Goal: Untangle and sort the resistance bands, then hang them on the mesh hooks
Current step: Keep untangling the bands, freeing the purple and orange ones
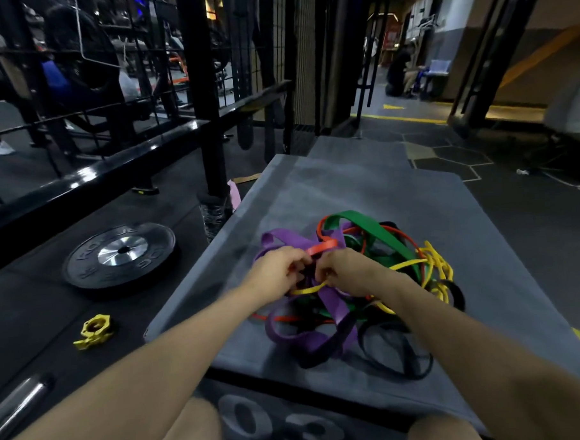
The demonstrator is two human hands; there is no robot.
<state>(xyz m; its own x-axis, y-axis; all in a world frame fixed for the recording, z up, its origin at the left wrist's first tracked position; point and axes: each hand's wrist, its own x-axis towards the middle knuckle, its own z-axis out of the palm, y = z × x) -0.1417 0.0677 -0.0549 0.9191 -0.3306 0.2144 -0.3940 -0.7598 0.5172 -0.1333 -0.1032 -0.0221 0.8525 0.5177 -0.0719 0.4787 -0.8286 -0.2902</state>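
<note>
Both hands working the knot of bands on the grey mat.

The weight plate (119,255) and yellow collar (94,330) lie on the floor off the mat's (330,184) left edge. The left hand (274,275) pinches the orange band (321,247); just beside it, the right hand (345,272) curls on the yellow band (306,290). The tangle (361,293) sits mid-mat, spreading right of both grips. The mesh (109,61) stands far left, so the left hand is probably nearer.
</note>
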